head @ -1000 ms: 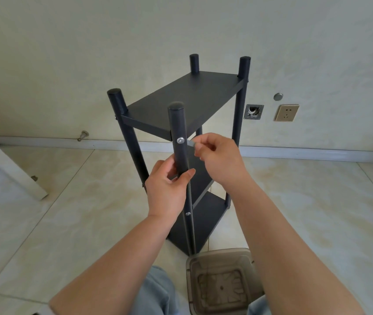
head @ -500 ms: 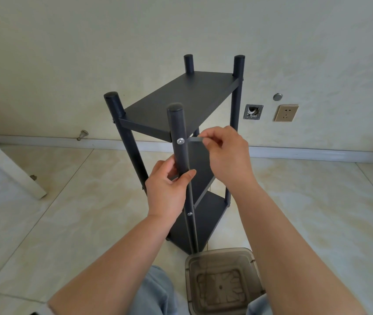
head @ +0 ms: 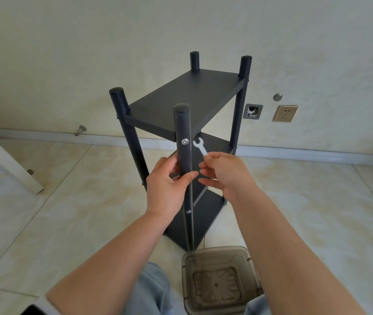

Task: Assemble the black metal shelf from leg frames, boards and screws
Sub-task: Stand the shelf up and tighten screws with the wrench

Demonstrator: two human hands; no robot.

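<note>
A black metal shelf (head: 181,105) with three boards stands upright on the tiled floor in front of me. Its near leg (head: 182,123) carries a silver screw (head: 185,141) just below the top board and a second screw (head: 188,211) lower down. My left hand (head: 167,187) grips this near leg below the upper screw. My right hand (head: 226,173) pinches a small white flat wrench (head: 200,146), whose open jaw sits just right of the upper screw, off it.
A translucent brown plastic bin (head: 220,283) stands on the floor right below the shelf, between my knees. A wall with a socket (head: 285,113) and an open wall box (head: 252,111) lies behind. A white panel (head: 6,164) leans at left.
My right hand has pulled the wrench off the upper screw and dropped lower, so the wrench's jaw now shows free beside the leg. My left hand keeps its grip on the leg.
</note>
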